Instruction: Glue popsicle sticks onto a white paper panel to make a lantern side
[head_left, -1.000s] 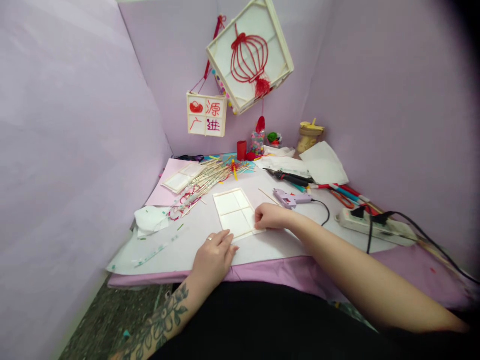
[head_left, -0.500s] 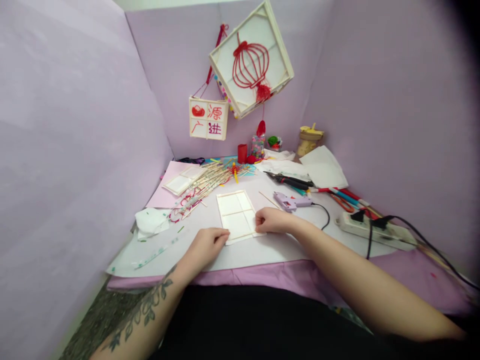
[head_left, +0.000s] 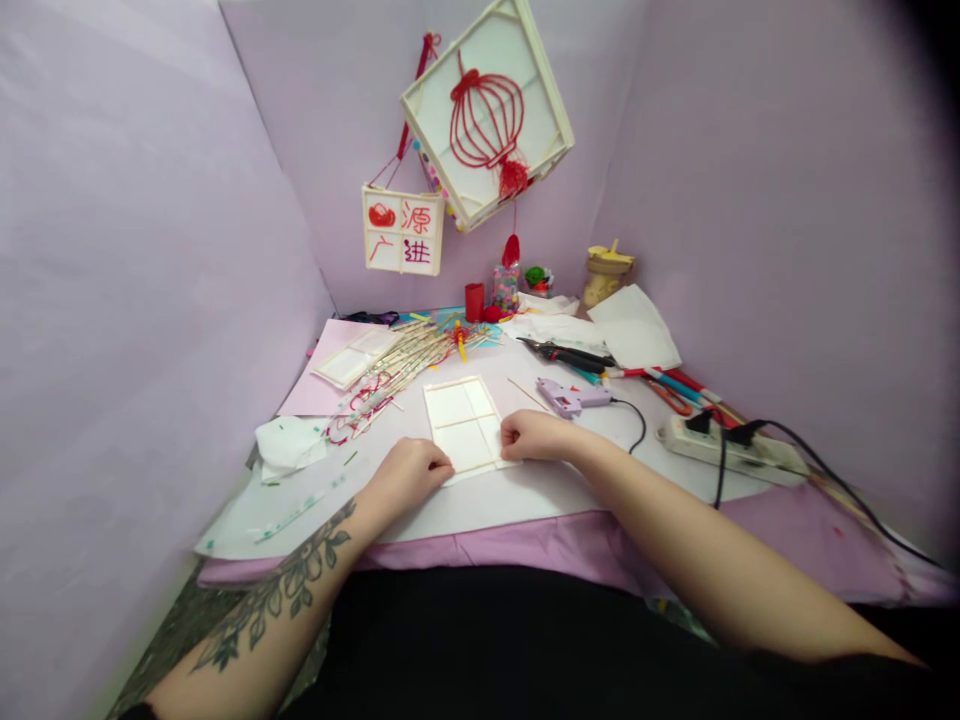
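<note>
A white paper panel [head_left: 456,443] with a frame and crossbars of thin pale sticks lies flat in front of me. My left hand [head_left: 409,470] pinches its lower left corner. At its right edge, near the lower right corner, my right hand [head_left: 534,437] is closed with the fingertips on the border. The fingers hide parts of both edges. Just beyond my right hand are a loose thin stick [head_left: 529,393] and a lilac glue gun [head_left: 571,397] lying on its side.
Bundled sticks [head_left: 405,360] and a similar framed panel [head_left: 355,358] lie at the back left. Black-handled pliers [head_left: 574,356] rest behind the glue gun. A power strip [head_left: 739,452] with black cables stands right. A lantern picture [head_left: 491,115] hangs above. Crumpled tissue [head_left: 289,447] lies left.
The whole view has shifted slightly, so things sit a little further left. Both hands stay at the panel's edges, and the panel lies in nearly the same place on the table.
</note>
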